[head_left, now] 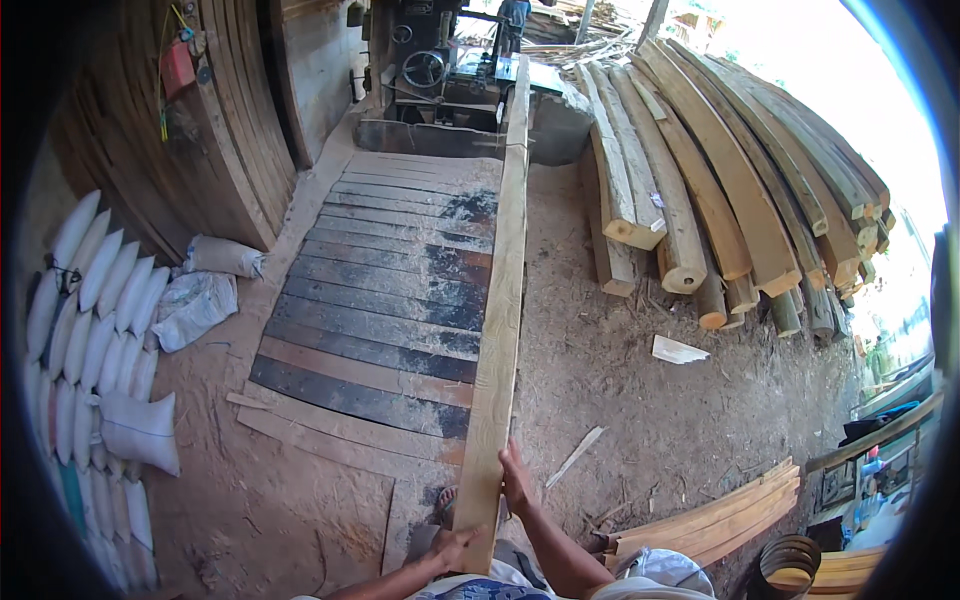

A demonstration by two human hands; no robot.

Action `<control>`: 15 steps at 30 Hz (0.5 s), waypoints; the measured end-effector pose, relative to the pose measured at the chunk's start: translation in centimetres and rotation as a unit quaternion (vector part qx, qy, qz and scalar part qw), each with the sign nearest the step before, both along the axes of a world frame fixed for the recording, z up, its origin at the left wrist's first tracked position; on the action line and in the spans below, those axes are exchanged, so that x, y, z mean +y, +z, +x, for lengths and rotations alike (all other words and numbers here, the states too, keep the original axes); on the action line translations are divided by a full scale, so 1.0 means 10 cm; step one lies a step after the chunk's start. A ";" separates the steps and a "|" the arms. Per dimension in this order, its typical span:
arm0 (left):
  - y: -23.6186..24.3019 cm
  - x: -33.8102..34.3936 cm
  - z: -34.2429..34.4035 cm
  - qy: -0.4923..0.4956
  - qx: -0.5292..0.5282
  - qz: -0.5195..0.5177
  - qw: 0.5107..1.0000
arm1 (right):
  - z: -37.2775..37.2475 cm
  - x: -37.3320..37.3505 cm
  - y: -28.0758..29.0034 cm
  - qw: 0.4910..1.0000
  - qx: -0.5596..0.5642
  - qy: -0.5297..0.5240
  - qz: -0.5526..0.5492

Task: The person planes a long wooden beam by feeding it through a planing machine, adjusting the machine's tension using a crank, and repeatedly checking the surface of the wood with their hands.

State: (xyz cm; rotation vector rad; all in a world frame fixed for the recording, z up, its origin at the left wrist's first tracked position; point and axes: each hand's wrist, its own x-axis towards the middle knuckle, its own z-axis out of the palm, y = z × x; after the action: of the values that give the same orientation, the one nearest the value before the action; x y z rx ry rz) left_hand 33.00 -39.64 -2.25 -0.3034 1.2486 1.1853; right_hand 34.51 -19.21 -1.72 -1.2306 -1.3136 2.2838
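Long plank: this pale beam (495, 330) runs from the person's waist up to the band saw-looking machine (425, 70), far end over its worktop (545, 76)
Left hand: (455, 548) on the plank's left edge close to the near end, fingers holding the wood; can't tell how far they wrap underneath
Right hand: (517, 480) a bit further up on the right edge, fingers holding the plank too, partly tucked out of sight
Slatted floor: dark boards (360, 290) left of the plank, dusted with sawdust
Timber pile: big squared and round logs (740, 180) off to the right
Sacks: white ones (100, 310) stacked along the left wall
Lower right: short boards (710, 515) near a rusty metal cylinder (788, 565)
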 end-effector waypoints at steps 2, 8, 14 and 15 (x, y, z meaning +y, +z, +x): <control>0.02 -0.07 0.16 -0.072 0.182 -0.062 0.979 | 0.18 -0.16 -0.29 0.993 -0.032 -0.018 0.112; 0.16 -0.63 0.31 -0.176 0.306 -0.022 0.935 | 0.61 -0.43 -0.03 0.961 0.136 0.001 -0.242; 0.78 -0.73 0.90 -0.009 0.142 0.156 0.977 | 0.90 -0.98 -0.17 0.825 0.329 0.021 -0.459; 0.76 -0.77 0.99 -0.018 0.160 0.161 0.974 | 0.96 -1.03 -0.17 0.821 0.332 0.011 -0.464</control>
State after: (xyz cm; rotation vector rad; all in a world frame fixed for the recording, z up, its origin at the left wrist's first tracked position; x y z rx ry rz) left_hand 42.88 -47.35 5.32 0.1576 1.3032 1.4195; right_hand 44.14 -29.54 -3.41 -0.4144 0.0844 3.0306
